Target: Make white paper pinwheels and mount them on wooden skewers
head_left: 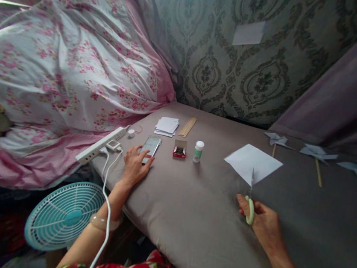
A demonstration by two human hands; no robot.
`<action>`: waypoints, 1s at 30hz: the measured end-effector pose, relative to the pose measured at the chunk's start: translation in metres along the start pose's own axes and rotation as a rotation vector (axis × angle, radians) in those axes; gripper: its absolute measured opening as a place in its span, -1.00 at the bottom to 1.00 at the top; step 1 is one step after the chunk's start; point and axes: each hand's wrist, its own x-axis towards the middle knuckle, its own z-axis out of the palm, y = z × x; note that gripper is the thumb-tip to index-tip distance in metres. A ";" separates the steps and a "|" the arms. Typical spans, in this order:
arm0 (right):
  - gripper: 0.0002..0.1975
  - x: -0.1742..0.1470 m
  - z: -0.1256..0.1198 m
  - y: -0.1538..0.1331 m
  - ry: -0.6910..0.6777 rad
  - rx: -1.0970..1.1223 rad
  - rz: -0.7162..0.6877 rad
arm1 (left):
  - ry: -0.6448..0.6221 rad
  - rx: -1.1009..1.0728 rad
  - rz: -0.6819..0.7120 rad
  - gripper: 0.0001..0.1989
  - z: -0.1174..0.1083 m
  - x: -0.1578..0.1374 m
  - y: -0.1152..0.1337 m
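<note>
My left hand [136, 163] rests over a phone [153, 146], its fingers spread and touching the lit screen. On the right, my right hand [262, 219] grips a pair of scissors [249, 211] by its pale green handles. The blades point away from me, over the near corner of a white square of paper [249, 159] lying flat. Between the hands stand a white-capped bottle [198, 152] with a green label and an open small red box [179, 151] with dark bits in it.
A paper stack [166, 125] and wooden sticks [188, 127] lie at the back. Paper pinwheels [318, 153] on sticks line the right side. A power strip [101, 144] with white cables [106, 177] runs along the left edge. Below is a blue fan [62, 215].
</note>
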 end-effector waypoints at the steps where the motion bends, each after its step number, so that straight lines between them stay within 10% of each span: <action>1: -0.44 0.000 0.000 0.000 0.000 0.000 -0.001 | 0.049 -0.043 0.002 -0.71 -0.003 -0.002 0.006; 6: -0.45 0.000 0.001 0.000 0.008 0.005 -0.015 | 0.157 -0.468 0.054 -0.85 -0.017 -0.033 0.078; 14: -0.45 0.000 0.002 -0.003 -0.017 0.001 -0.076 | -0.366 -1.225 -0.251 -0.84 -0.007 -0.053 0.209; 19: -0.46 -0.002 0.004 -0.008 -0.014 0.033 -0.205 | -0.422 -1.591 -0.523 -0.68 0.010 -0.019 0.242; 30: -0.53 0.003 0.002 -0.004 -0.031 0.029 -0.272 | -0.482 -1.578 -0.799 -0.48 0.044 -0.004 0.258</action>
